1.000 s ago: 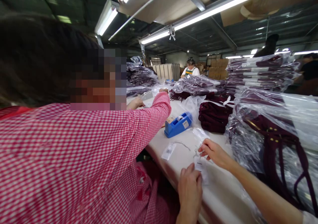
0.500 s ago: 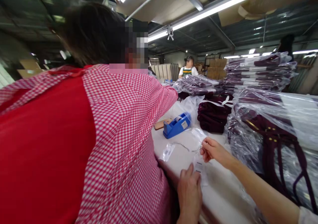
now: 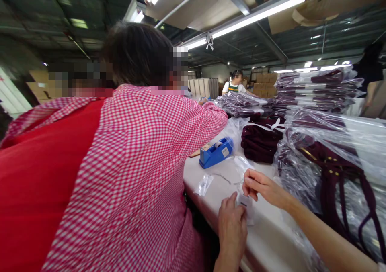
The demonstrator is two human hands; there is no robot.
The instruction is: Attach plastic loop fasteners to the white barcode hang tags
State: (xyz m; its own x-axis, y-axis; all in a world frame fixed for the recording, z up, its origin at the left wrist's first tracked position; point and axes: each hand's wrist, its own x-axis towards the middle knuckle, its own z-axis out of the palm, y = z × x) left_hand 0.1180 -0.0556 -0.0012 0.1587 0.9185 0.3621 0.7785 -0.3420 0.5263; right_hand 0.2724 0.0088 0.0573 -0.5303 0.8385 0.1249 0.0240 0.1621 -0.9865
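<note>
My left hand [image 3: 233, 224] lies on the table, fingers stretched forward, at the left edge of a small clear bag with a white printed label [image 3: 245, 208]. Just beyond that label, my right hand [image 3: 259, 186] is closed in a pinch; its fingertips hide what they hold. A thin grey cord [image 3: 222, 177] lies on the table to the left of these fingertips. Farther left is another small clear plastic packet [image 3: 204, 184]. A clear plastic sheet [image 3: 242, 164] lies behind my right hand.
A blue tape dispenser [image 3: 216, 152] stands on the pale table [image 3: 196, 171]. Folded dark maroon garments [image 3: 261, 142] and bagged piles [image 3: 316, 87] fill the right side. A co-worker in a checked shirt [image 3: 144, 143] leans close on the left; another person [image 3: 233, 86] stands farther back.
The co-worker's head and shoulders have shifted right in view. My right hand has turned slightly, its fingers now just over the label's top end. My left hand has barely moved.
</note>
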